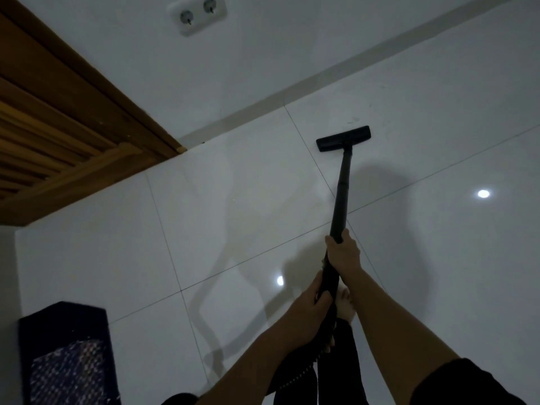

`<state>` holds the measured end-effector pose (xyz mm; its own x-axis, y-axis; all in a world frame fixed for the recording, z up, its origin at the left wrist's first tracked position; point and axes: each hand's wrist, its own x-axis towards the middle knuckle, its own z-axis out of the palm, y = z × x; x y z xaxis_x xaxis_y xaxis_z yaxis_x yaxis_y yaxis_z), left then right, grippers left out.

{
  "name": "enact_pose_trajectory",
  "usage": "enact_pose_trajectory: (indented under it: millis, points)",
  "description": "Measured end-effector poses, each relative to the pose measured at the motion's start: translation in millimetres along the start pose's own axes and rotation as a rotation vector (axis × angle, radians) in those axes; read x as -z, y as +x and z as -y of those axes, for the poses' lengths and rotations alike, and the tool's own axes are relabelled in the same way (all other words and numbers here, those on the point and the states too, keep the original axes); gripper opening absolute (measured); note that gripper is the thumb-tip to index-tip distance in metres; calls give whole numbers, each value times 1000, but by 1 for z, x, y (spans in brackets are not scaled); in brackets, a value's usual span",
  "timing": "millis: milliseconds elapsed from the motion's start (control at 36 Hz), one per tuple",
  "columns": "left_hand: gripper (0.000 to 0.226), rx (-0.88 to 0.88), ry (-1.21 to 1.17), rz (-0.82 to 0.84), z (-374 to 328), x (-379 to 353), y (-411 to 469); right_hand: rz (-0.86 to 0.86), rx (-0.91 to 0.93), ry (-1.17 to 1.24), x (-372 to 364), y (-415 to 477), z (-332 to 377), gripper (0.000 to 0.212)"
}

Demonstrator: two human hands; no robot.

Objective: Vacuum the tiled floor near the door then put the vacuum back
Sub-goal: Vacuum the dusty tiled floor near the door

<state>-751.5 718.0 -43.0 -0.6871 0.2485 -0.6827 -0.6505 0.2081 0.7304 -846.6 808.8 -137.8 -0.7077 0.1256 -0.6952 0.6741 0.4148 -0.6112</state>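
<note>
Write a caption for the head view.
The left hand and right hand grip the vacuum wand, its head on white tiles near a wooden door.

The black vacuum wand (342, 194) slants forward over the glossy white tiled floor (233, 214). Its wide, flat head (343, 138) lies on a tile, well to the right of the slatted wooden door (58, 127).

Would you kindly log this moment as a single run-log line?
phase: vacuuming; right hand: grips wand; left hand: grips wand lower; floor head: on tiles near wall
</note>
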Motion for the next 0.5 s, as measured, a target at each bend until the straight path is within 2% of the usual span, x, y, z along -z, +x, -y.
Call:
enact_pose_trajectory:
  millis: [167,500]
  points:
    - [41,7,17,-1,-16,1,16,-15,7,31,7,19,6,47]
    - [55,7,64,-2,-30,-5,49,-37,30,73,26,48,16,46]
